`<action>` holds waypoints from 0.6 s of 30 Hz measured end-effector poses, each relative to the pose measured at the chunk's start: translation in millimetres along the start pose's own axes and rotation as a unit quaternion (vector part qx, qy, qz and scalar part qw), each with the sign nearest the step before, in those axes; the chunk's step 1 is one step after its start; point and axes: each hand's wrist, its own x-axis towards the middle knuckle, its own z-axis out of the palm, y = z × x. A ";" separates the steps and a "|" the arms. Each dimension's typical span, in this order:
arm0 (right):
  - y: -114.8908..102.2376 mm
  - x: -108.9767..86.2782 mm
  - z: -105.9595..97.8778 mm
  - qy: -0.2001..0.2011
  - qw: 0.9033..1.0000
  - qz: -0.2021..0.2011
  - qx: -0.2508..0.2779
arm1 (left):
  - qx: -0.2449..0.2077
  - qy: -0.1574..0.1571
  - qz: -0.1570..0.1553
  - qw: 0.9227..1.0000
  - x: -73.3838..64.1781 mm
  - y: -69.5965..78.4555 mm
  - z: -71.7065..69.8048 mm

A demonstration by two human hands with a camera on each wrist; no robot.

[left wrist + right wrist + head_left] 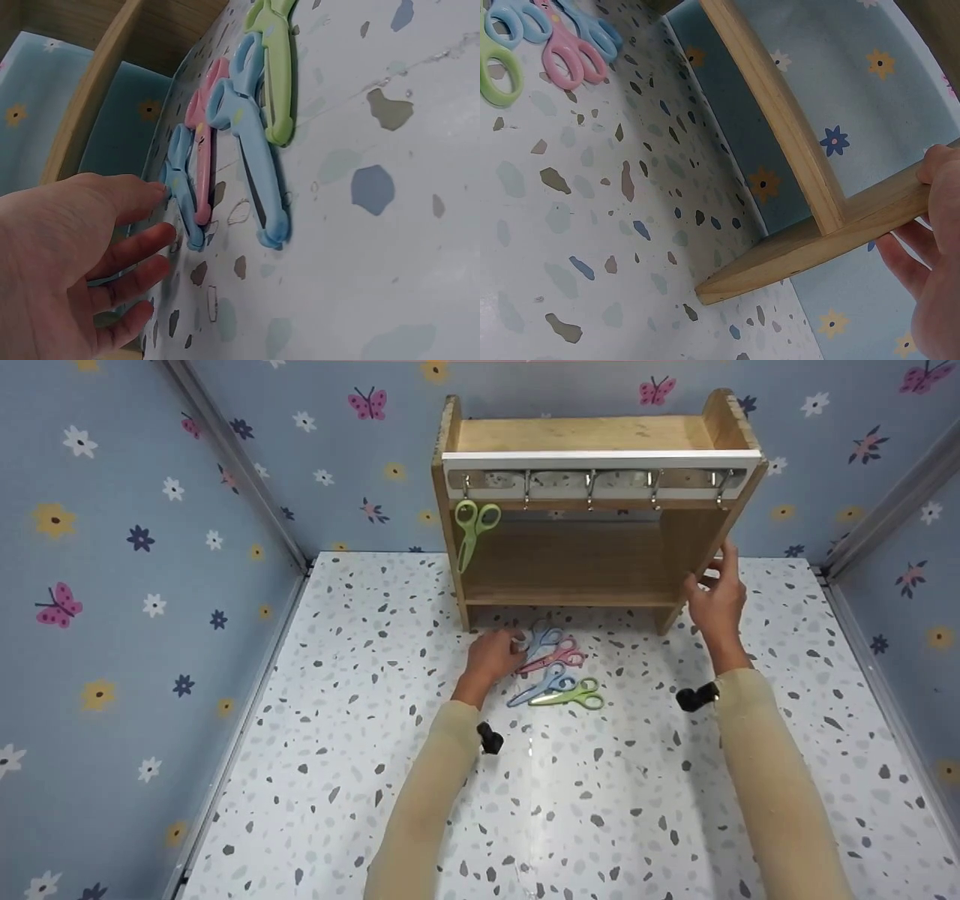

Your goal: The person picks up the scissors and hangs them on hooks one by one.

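Hands at the scissors and the shelf
Left hand, fingers relaxed, touches the blue scissors; right hand grips the wooden shelf side.

I count five pairs of small plastic-handled scissors in all. Four of them lie in a cluster on my speckled white terrazzo-pattern worktop: two light blue pairs, one nearer the shelf and one nearer me, one pink pair and one lime green pair. The fifth, a second lime green pair, hangs from the leftmost hook. There is one light wooden shelf unit with a white front rail, and under that rail I count five metal hooks. Two hands of mine show, left and right, each with one black wrist-worn camera mount.
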 end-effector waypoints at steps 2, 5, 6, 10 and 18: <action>-1.1 0.6 0.0 -0.004 1.000 0.008 0.000 | -0.004 -0.003 -0.008 1.000 -5.9 7.4 -5.0; -2.3 1.7 0.4 -0.007 1.000 0.016 0.000 | -0.005 -0.002 -0.016 1.000 -18.6 22.6 -15.3; -2.2 1.9 0.5 -0.007 1.000 0.015 -0.001 | -0.005 -0.003 -0.018 1.000 -24.2 28.5 -19.8; -2.4 3.4 1.1 -0.010 1.000 0.017 0.003 | -0.001 0.000 -0.016 1.000 -36.0 38.9 -26.9; -1.3 3.8 -1.3 -0.020 0.999 0.026 0.017 | 0.024 0.028 0.001 0.999 -37.3 38.1 -18.0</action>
